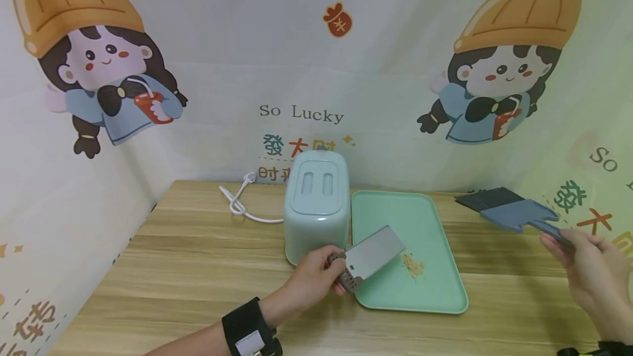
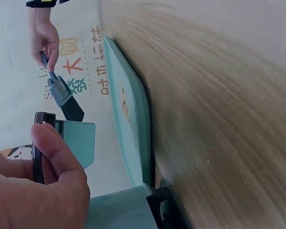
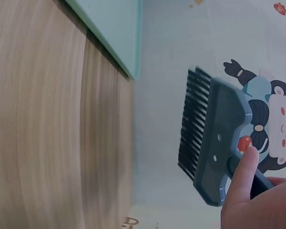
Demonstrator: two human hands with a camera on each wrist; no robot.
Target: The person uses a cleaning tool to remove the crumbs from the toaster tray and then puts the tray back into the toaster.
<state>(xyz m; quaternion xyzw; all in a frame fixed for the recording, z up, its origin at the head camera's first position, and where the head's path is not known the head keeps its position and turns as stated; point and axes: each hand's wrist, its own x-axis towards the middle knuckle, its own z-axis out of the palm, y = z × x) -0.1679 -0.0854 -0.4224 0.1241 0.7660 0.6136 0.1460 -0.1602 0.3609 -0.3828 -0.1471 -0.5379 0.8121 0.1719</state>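
Observation:
My left hand (image 1: 316,271) pinches the dark end of a flat metal crumb tray (image 1: 377,251), tilted above the left side of the green serving tray (image 1: 403,213). That hand is close in front of the pale green toaster (image 1: 316,185). A small heap of tan crumbs (image 1: 413,266) lies on the serving tray, just right of the crumb tray's far end. Off to the right, my right hand (image 1: 593,268) grips the handle of a blue brush (image 1: 516,214), raised above the table. In the right wrist view the brush's dark bristles (image 3: 194,124) point left.
A white power cord (image 1: 252,216) with its plug lies on the wooden table (image 1: 198,268) left of the toaster. Behind the table hangs a printed cloth (image 1: 222,59) with cartoon figures. The serving tray has a raised rim.

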